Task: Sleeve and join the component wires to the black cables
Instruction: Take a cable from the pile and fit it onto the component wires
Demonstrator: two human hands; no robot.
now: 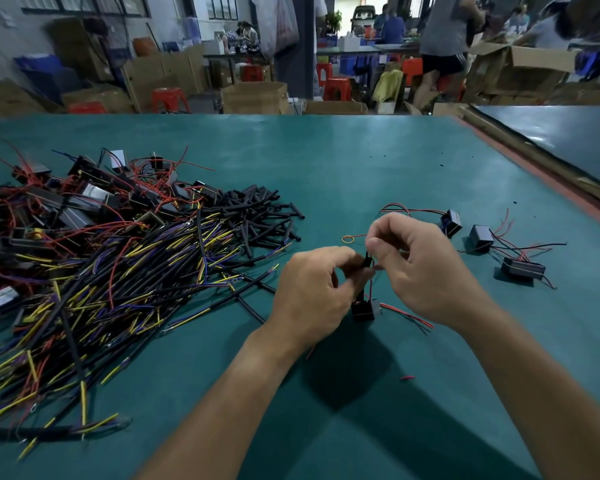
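Two bare forearms reach up from the bottom edge of the frame and meet just right of centre, above a green table [361,161]. On the left, the left hand [312,289] has its fingers curled, pinching a short black sleeve [367,263] that stands nearly upright between the two sets of fingertips. The right hand [420,268] is also curled, thumb against forefinger, pinching a thin red wire [357,235] whose small yellow looped end [347,239] sticks out to the left of its knuckles. Just below the hands a small black box component [362,311] rests on the table, with thin red leads running up to the sleeve and off to the lower right. Whether the wire has gone into the sleeve cannot be seen. Filling the left of the frame is a big tangled heap of black cables [118,278] with yellow and purple ends. Beside it, toward the centre, lies a pile of loose sleeves [264,216], and behind it, at upper left, a heap of spare components [84,199] with red leads. To the right of the hands three wired boxes [481,239] lie near one another. A red wire scrap [408,377] lies lower right. Beyond the table the workshop background is blurred, with cardboard boxes and red stools.
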